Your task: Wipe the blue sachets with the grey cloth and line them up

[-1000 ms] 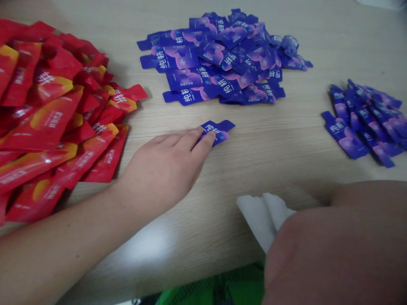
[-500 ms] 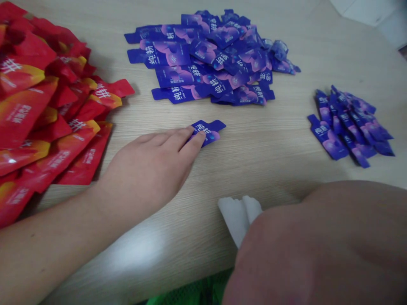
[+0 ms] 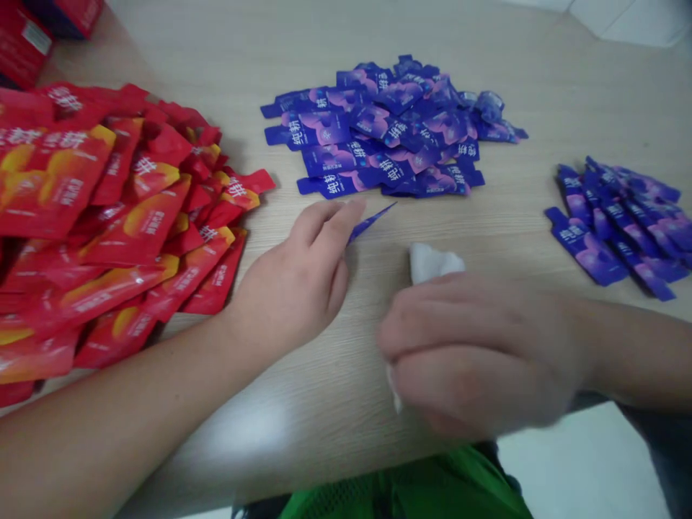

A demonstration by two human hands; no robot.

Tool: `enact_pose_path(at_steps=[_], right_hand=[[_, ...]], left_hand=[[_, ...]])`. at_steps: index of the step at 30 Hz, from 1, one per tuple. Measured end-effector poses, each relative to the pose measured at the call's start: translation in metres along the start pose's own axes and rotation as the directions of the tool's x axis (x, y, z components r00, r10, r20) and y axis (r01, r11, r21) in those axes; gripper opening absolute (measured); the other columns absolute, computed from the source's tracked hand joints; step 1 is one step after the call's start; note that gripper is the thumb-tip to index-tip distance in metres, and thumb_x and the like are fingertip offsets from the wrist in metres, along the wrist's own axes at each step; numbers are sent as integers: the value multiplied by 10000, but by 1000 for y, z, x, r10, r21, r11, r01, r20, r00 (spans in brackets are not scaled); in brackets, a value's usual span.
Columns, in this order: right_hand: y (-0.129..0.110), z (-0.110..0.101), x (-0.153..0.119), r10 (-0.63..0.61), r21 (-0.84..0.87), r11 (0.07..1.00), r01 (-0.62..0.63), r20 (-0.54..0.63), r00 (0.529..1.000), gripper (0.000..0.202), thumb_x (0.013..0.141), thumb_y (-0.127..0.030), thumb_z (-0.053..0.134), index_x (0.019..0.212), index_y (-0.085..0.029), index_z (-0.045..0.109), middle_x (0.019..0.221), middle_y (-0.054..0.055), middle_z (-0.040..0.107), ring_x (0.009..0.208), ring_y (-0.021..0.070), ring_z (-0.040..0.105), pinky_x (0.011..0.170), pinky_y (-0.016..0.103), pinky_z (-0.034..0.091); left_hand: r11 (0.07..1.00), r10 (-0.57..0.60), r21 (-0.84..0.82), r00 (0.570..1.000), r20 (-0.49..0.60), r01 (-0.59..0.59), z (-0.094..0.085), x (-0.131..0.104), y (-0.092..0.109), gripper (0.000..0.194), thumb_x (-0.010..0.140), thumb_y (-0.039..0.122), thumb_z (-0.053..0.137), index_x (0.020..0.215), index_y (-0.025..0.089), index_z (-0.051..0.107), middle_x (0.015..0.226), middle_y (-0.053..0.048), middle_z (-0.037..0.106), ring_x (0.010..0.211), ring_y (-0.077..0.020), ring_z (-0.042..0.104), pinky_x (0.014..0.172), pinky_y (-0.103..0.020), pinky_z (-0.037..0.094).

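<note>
My left hand (image 3: 303, 274) is closed on a small purple sachet (image 3: 372, 222), which is turned nearly edge-on, its pointed end sticking out past my fingers. My right hand (image 3: 476, 353), somewhat blurred, is wrapped round a folded white tissue (image 3: 432, 262), part of which shows beyond the knuckles. Behind my left hand lies a large heap of purple sachets (image 3: 378, 133) with pink patterns and white lettering. A smaller group of purple sachets (image 3: 616, 223) overlaps in slanting rows at the right.
A big heap of red and yellow sachets (image 3: 124, 238) covers the left of the wooden table (image 3: 335, 404). Red boxes (image 3: 32, 36) stand in the far left corner, and white objects (image 3: 627, 21) are at the far right. Green cloth (image 3: 411, 490) shows below the near edge.
My left hand has picked up the purple sachet, which lay flat under its fingers, and tilted it. My right hand has moved farther onto the table with the tissue. The view has shifted.
</note>
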State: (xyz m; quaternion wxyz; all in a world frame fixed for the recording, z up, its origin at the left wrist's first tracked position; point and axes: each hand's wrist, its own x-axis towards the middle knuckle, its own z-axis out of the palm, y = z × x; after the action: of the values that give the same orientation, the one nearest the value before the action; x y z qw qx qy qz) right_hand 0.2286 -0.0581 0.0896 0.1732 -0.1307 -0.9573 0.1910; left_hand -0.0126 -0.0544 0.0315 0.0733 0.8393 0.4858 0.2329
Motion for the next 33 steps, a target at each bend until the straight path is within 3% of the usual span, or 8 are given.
enact_pose_path(at_steps=[3,7,12,16,23,26,30,33], right_hand=[[28,6,9,21,-70,997,-28,-98,995,194,975,-100,571,1130,-216,558,1101,105,710,972,238,700,786,364,611],[52,23,8,208,-163,960,-228,-130,969,236,979,-149,600,1206,-193,554,1277,196,667,1127,343,709,901,498,643],[49,28,-8,313,-388,872,-299,-28,949,556,978,-304,702,1450,-96,493,1547,316,494,1330,493,605,1035,675,583],[52,26,-10,313,-373,887,-274,48,949,307,948,-93,642,1249,-150,612,1267,205,679,1132,384,697,975,595,631],[64,27,9,137,-192,969,-154,-98,986,226,1035,-117,552,1221,-134,680,1208,169,727,1167,295,696,1031,468,625],[64,30,11,76,-160,984,-84,-53,996,215,1061,-171,547,1233,-148,672,1210,162,739,1159,295,703,1044,490,612],[67,34,6,144,-32,988,-149,-107,984,256,1036,-286,637,1251,-150,607,1244,197,736,1182,324,712,994,518,624],[72,37,2,105,-22,994,-110,-145,984,48,1037,-214,606,1069,-185,627,1326,208,719,1186,306,723,953,477,633]], left_hand=[[997,-52,-68,996,-77,46,0,3,-1,514,1072,180,426,1582,119,427,1520,-184,517,1445,-295,529,1142,-453,534],[995,-99,-18,989,112,101,0,4,1,325,1072,262,481,1319,126,641,1294,-161,662,1212,-323,656,1079,-523,552],[998,41,-62,984,173,-30,1,-1,-2,693,1014,424,652,1620,171,429,1696,-160,465,1607,-393,355,1288,-648,295],[992,103,-93,955,279,-80,3,-3,-4,793,1012,518,675,1659,177,370,1717,-146,446,1641,-338,326,1340,-623,193],[998,11,-70,984,179,2,6,-4,1,1332,786,707,884,1696,61,156,1578,-305,540,1465,-443,543,1206,-641,420],[997,12,-72,989,150,-1,8,-4,1,1339,769,698,903,1698,99,148,1545,-291,563,1430,-451,567,1170,-650,451],[997,14,-71,989,146,-3,8,-4,-1,1267,787,661,904,1683,109,199,1532,-267,577,1418,-440,572,1177,-639,451],[998,4,-56,987,158,5,9,-3,-1,1233,795,691,882,1663,86,248,1529,-277,574,1417,-441,568,1175,-634,454]])
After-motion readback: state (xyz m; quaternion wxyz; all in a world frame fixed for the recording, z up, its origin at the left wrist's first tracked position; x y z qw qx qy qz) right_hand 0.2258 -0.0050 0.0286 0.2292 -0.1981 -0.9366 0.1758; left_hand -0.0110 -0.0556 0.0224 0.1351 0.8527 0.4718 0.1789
